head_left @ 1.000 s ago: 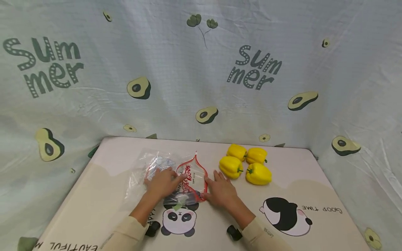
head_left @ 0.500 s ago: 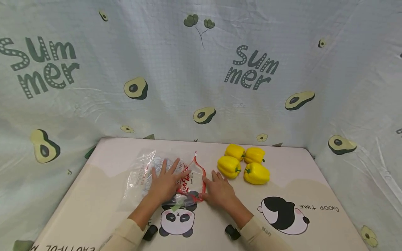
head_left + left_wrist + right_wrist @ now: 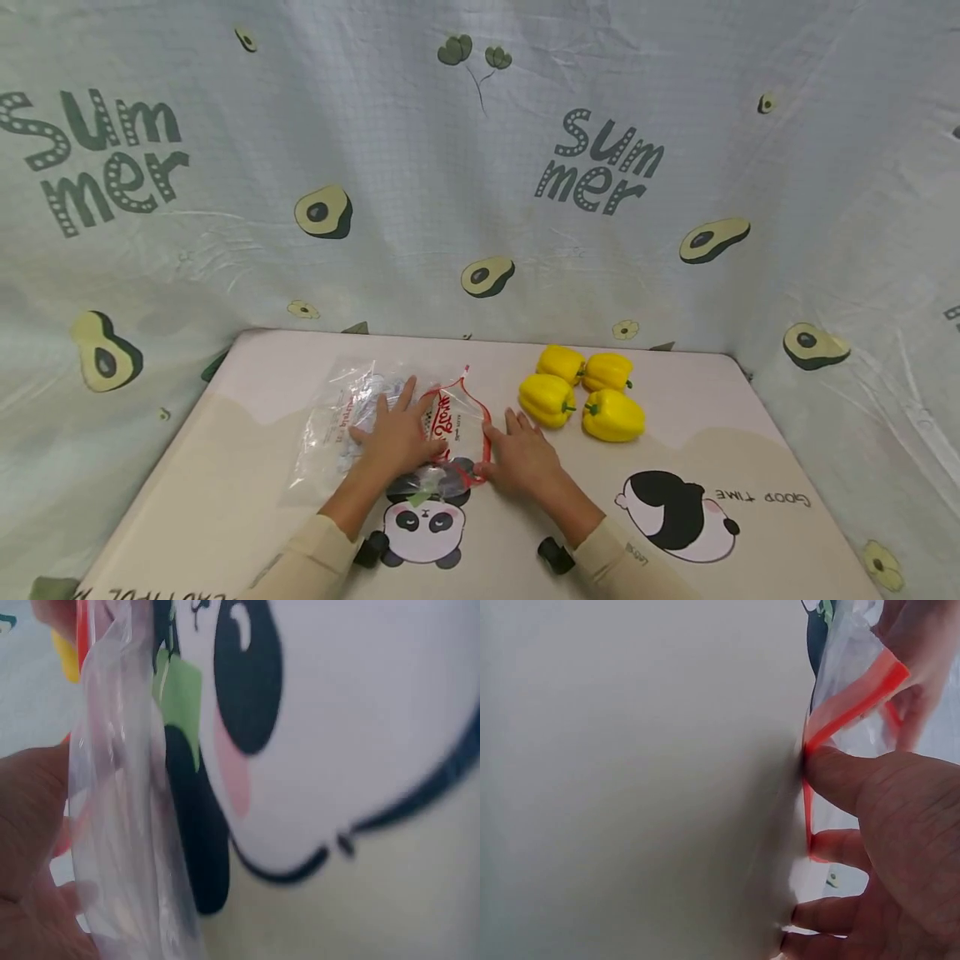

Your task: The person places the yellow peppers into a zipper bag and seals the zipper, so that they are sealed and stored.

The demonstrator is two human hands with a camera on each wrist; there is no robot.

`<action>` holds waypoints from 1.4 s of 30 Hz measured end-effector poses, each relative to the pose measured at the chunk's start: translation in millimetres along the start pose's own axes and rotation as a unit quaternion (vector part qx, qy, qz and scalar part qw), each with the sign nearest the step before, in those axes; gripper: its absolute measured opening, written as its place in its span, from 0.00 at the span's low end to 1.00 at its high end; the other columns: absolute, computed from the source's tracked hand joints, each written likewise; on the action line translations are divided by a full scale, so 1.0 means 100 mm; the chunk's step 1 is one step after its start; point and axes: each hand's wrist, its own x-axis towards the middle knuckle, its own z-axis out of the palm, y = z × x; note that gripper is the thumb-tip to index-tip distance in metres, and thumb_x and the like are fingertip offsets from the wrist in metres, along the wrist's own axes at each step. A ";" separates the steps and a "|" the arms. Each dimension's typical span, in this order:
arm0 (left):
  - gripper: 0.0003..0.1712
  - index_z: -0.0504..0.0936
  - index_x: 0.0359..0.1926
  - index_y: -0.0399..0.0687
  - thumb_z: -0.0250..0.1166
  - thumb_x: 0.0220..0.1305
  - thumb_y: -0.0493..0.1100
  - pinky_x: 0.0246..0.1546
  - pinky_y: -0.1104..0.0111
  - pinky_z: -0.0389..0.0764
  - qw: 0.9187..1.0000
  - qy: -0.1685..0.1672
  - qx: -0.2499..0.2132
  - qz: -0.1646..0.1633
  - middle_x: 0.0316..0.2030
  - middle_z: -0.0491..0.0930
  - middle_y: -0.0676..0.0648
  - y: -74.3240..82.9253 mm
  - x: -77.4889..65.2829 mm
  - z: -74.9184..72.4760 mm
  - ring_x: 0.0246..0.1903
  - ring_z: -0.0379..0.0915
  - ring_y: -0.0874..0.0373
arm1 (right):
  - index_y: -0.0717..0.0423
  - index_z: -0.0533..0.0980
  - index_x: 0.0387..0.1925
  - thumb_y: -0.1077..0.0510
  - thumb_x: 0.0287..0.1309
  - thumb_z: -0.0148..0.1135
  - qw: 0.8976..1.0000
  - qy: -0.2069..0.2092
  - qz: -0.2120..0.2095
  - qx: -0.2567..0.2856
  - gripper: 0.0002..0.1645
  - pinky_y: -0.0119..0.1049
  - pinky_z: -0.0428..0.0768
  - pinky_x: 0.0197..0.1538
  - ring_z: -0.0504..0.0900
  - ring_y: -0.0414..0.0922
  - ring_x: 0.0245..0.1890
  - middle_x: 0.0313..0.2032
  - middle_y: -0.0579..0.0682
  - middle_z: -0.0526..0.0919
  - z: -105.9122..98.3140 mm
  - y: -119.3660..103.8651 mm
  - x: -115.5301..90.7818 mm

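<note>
A clear bag point(image 3: 318, 450) lies on the counter point(image 3: 720, 433), left of the middle of the frame; its long axis seems to run roughly from left to right. Its mouth, with a red rim point(image 3: 489, 429), is at the right end, the two edges bowed apart. The left hand point(image 3: 396, 437) rests on the bag with fingers spread, so this grip is wide. The right hand point(image 3: 525, 458) has also a rather wide grip: in the right wrist view its thumb and a fingertip touch the red rim at separate places.

Four yellow peppers point(image 3: 547, 400) are grouped above and to the right of the right hand, which is clearly the nearer one. From the mouth they lie to the right and slightly up, just past the right fingertips. Above them, the back edge of the counter and the curtain point(image 3: 420, 208) are near; to the right and below, the counter gives more room.
</note>
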 end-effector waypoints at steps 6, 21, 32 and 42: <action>0.62 0.58 0.81 0.70 0.82 0.48 0.57 0.52 0.09 0.46 0.999 0.004 -0.035 -0.001 0.85 0.40 0.44 -0.08 -0.02 -0.11 0.79 0.37 0.19 | 0.44 0.70 0.75 0.34 0.61 0.69 1.000 -0.001 0.002 -0.001 0.45 0.61 0.65 0.79 0.59 0.63 0.81 0.79 0.63 0.62 0.02 -0.03 0.00; 0.67 0.54 0.82 0.71 0.83 0.46 0.59 0.57 0.10 0.40 0.998 -0.043 -0.038 -0.034 0.83 0.39 0.32 -0.24 -0.15 -0.16 0.77 0.34 0.14 | 0.44 0.70 0.75 0.35 0.62 0.69 1.000 -0.006 0.006 0.004 0.44 0.61 0.64 0.79 0.59 0.63 0.81 0.79 0.63 0.62 0.06 -0.09 0.00; 0.65 0.55 0.82 0.70 0.83 0.47 0.58 0.56 0.09 0.42 0.999 -0.037 -0.019 -0.031 0.83 0.43 0.30 -0.14 -0.09 -0.12 0.76 0.36 0.14 | 0.43 0.70 0.75 0.35 0.60 0.70 1.000 0.013 0.014 0.015 0.45 0.62 0.64 0.79 0.59 0.64 0.80 0.79 0.63 0.63 0.07 -0.04 0.01; 0.67 0.53 0.82 0.72 0.84 0.46 0.57 0.55 0.09 0.43 0.999 -0.033 -0.015 -0.028 0.80 0.50 0.28 -0.09 -0.10 -0.15 0.76 0.37 0.13 | 0.41 0.71 0.74 0.40 0.59 0.73 0.998 0.024 0.001 0.062 0.43 0.62 0.67 0.77 0.60 0.63 0.80 0.78 0.65 0.64 -0.02 -0.04 -0.02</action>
